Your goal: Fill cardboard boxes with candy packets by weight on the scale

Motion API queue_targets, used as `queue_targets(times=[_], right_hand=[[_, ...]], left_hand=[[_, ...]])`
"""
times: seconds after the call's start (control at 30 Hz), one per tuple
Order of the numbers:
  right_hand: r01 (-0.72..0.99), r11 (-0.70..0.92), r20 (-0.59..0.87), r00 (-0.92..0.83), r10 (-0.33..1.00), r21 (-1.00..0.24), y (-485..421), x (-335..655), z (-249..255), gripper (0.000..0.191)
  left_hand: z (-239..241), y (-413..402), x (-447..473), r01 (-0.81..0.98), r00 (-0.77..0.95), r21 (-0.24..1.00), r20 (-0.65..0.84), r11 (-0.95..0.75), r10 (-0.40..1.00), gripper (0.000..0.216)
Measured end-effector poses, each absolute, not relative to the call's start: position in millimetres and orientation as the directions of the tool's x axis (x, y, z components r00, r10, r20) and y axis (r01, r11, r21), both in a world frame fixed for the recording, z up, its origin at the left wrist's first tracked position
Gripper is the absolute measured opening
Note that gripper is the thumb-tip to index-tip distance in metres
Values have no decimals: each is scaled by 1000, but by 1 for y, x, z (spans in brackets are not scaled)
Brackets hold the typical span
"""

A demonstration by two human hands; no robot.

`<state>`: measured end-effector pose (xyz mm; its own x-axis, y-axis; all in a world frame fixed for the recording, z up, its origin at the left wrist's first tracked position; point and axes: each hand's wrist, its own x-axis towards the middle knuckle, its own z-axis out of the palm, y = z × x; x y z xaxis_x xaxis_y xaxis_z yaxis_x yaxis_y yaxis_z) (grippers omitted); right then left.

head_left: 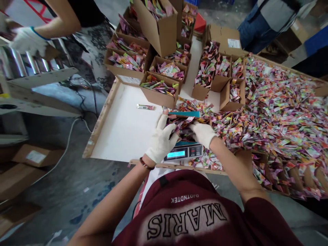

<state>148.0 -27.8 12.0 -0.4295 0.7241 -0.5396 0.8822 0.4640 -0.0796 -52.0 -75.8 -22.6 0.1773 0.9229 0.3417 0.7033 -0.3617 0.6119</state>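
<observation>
Nearest, at the counter's (123,130) front edge, sits a scale (183,152) with its display lit and facing the person, so it seems placed for easy reading. Just above it both gloved hands close on a bundle (180,123) of sachets: the left hand (161,138) curls its grip round one end and the right hand (203,134) presses in from the other, probably to keep the slippery packets squared together. The bundle is a flat, glossy stack in pink, purple, yellow and green, over the scale's teal tray (184,114). A stray sachet (145,107) lies beyond on bare board. To the right spreads a loose heap (282,112); farther back, open boxes (159,90) stand filled. Far left, a co-worker's gloved hand (27,40) shows.
</observation>
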Motion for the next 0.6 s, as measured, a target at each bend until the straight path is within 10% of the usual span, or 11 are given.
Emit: queue_targets(times=[0.33,0.6], right_hand=[[872,436,-179,-477,861,-223,-51,207,59,29],[958,287,-95,-287,953,-11,-88,284,98,32]], left_hand=[[36,-77,-46,297,39,939,170,-174,985,24],[40,-68,-9,292,553,787,325,-544,768,41]])
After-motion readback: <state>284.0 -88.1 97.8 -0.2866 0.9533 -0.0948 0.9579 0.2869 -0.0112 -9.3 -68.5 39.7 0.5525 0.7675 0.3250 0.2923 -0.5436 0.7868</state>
